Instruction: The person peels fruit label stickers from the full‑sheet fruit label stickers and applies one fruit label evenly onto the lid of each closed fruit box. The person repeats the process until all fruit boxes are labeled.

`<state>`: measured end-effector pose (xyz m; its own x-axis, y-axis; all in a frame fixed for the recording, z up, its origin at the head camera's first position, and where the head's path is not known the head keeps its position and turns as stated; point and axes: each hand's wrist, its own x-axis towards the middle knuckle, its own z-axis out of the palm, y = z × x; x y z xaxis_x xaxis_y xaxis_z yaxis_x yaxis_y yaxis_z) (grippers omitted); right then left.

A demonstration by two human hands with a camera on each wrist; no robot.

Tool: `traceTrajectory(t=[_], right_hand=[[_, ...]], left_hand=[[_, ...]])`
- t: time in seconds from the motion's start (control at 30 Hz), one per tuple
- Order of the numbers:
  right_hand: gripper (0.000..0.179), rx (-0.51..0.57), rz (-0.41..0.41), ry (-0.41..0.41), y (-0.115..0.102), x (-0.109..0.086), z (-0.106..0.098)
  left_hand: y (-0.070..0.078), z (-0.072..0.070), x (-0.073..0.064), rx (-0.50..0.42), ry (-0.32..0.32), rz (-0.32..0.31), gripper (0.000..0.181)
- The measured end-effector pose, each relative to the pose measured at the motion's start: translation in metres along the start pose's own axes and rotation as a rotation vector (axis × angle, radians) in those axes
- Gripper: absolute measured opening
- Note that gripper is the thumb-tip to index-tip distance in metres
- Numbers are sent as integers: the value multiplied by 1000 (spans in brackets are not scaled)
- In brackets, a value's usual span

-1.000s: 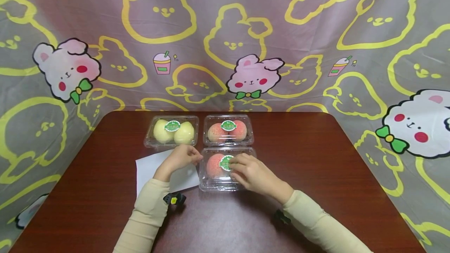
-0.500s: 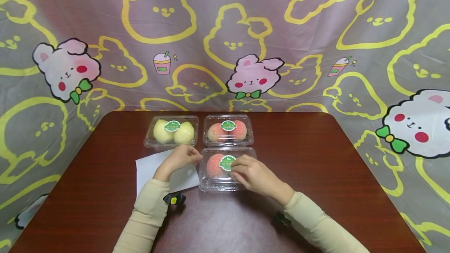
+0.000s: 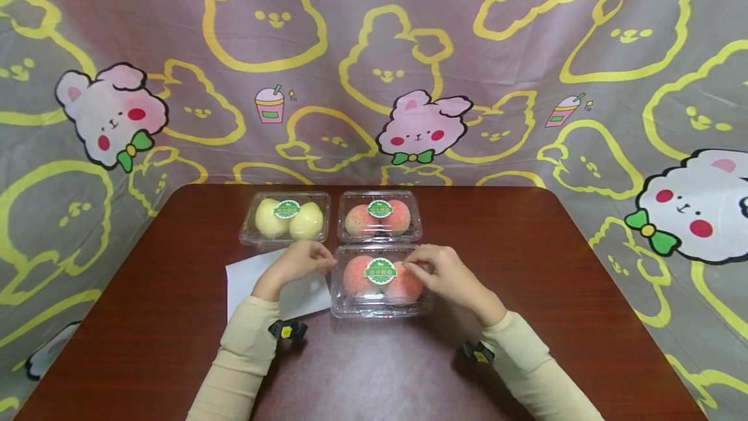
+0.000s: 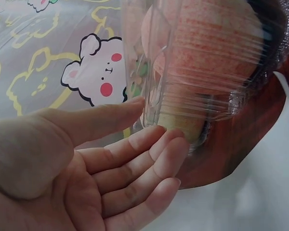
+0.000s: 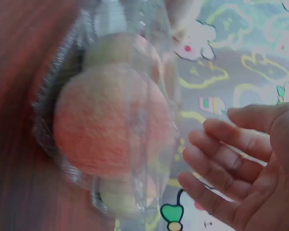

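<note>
A clear plastic fruit box (image 3: pixel 380 306) with two pinkish-red peaches (image 3: pixel 402 283) lies at the table's middle. Its lid bears a green and white sticker (image 3: pixel 381 271). At the box's left edge is my left hand (image 3: pixel 299 264), with thumb and fingertips by the rim; in the left wrist view its fingers (image 4: pixel 127 185) are loosely bent. My right hand (image 3: pixel 447 275) hovers at the box's right side, above the right peach. The right wrist view shows its fingers (image 5: pixel 216 180) loosely bent, apart from the box and holding nothing.
Behind stand another peach box (image 3: pixel 379 238) and a box of yellow-green fruit (image 3: pixel 284 238), both with green stickers. A white sheet (image 3: pixel 242 288) lies beneath the left hand. A patterned curtain (image 3: pixel 327 83) rises behind the brown table (image 3: pixel 573 291).
My right hand has drawn back to the right from the sticker, uncovering it and the right peach. The left hand has stayed almost in place.
</note>
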<state>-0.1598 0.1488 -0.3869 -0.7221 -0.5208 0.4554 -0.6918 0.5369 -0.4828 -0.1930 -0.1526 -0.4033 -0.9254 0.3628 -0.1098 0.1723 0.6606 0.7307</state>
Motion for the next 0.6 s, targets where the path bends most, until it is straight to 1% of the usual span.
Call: traceTrajectory(t=[0.17, 0.23, 0.3, 0.47, 0.6], right_hand=[[6, 56, 228, -17, 8, 1, -11], [8, 74, 303, -30, 12, 1, -15], [9, 76, 343, -31, 15, 2, -18], [9, 74, 400, -5, 25, 2, -20], [11, 110, 443, -24, 30, 1, -20]], left_hand=[[0, -3, -2, -28, -18, 16, 23], [0, -4, -2, -25, -21, 16, 23], [-1, -6, -3, -20, -24, 22, 23], [-1, -9, -4, -12, -28, 25, 22], [-2, -9, -4, -8, -36, 27, 23]])
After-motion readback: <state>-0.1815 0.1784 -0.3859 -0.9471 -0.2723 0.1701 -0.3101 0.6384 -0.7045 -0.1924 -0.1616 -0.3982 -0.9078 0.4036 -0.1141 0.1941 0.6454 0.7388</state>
